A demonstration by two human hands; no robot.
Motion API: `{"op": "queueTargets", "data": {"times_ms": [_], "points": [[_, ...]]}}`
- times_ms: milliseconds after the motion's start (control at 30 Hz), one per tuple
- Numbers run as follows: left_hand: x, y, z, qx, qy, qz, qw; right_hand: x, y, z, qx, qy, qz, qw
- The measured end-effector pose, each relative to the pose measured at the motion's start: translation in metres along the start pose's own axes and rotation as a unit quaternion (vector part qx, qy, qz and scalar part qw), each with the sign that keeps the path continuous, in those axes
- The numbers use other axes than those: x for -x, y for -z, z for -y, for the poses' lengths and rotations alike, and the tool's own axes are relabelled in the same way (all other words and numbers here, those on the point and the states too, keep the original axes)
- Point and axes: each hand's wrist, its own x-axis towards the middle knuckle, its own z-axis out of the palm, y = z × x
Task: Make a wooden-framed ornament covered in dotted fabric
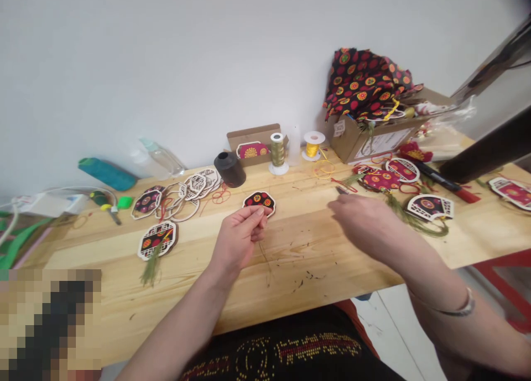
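Observation:
My left hand (243, 231) is closed in a pinch at the middle of the table, and thin olive thread (264, 262) hangs below its fingertips. Just behind those fingers sits a white-framed ornament (258, 198) with black, red and orange patterned fabric, its lower edge partly covered by the hand. Further right, my right hand (360, 220) is curled low over the table, slightly blurred. A small dark pointed thing (342, 190) shows at its fingertips; what it is I cannot make out. Dark thread scraps (305, 281) lie between the hands.
Behind stand an olive thread spool (277, 151), a yellow cord spool (313, 146) and a black cone (230, 170). Left lie a tasselled ornament (157, 240) and several white frames (199, 184). Right are more ornaments (429, 208), a marker (448, 182) and a cardboard box (369, 140) with fabric.

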Motion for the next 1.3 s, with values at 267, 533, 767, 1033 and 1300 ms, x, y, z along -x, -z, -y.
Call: {"op": "queueTargets", "data": {"times_ms": [267,533,767,1033,1300], "points": [[0.003,-0.001,-0.001,-0.025,-0.026,-0.006,0.999,0.036,-0.059,-0.051,0.1,-0.122,-0.052,0.986],[0.004,0.002,0.001,-0.047,-0.06,-0.002,0.997,0.042,-0.059,-0.051,0.085,-0.152,-0.071,0.982],[0.002,0.002,0.001,-0.046,-0.064,-0.003,0.997,0.02,-0.021,-0.035,-0.152,-0.068,-0.059,0.984],[-0.001,0.003,0.001,-0.038,-0.068,-0.019,0.997,-0.035,0.023,0.002,-0.332,0.127,0.036,0.934],[-0.001,0.003,0.001,-0.037,-0.078,-0.023,0.996,-0.047,0.013,0.0,-0.362,0.131,0.179,0.906]]}}
